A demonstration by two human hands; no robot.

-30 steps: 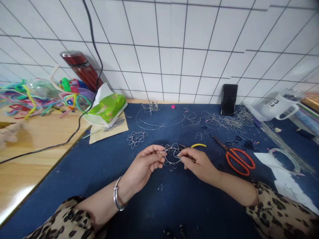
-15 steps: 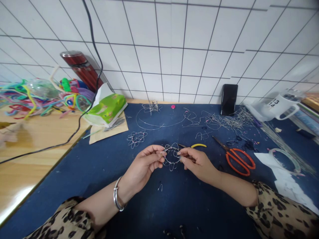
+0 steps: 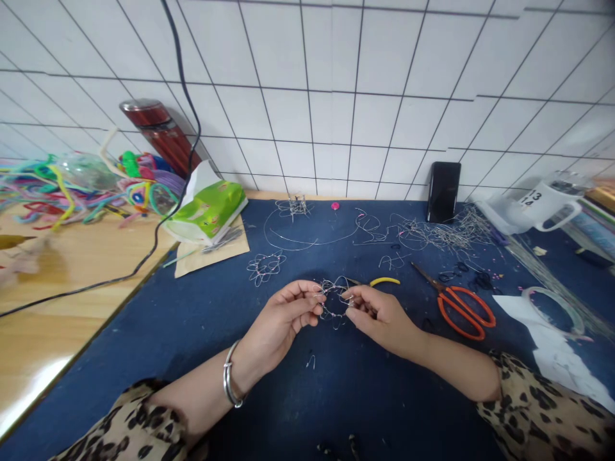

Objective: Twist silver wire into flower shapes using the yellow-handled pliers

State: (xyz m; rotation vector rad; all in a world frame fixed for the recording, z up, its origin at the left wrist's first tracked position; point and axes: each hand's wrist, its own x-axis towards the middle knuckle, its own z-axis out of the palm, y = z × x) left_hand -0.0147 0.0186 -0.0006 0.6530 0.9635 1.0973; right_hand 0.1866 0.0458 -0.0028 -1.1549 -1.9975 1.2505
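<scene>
Between my hands, just above the dark blue mat (image 3: 230, 390), is a ring of thin silver wire loops (image 3: 336, 315) with small beads along it. My left hand (image 3: 283, 317) pinches its left side between thumb and fingers. On the right side, my right hand (image 3: 379, 317) grips the ring with thumb and forefinger. Behind the ring, partly hidden by it and my right hand, lie pliers with a yellow handle (image 3: 385, 280). A similar beaded wire ring (image 3: 266, 267) rests to the left. A small bent wire piece (image 3: 311, 362) lies nearer to me.
Orange-handled scissors (image 3: 465, 312) lie to the right, near a roll of clear tape (image 3: 552, 310). Tangled wire (image 3: 442, 234) spreads before a black phone (image 3: 443, 192). A white mug (image 3: 545, 203) stands back right. At left are a green tissue pack (image 3: 207, 211) and a black cable (image 3: 154, 243).
The wire ring is turned slightly in my fingers, and its lower loops look tilted differently. Both hands keep their hold. The whole view has shifted very slightly.
</scene>
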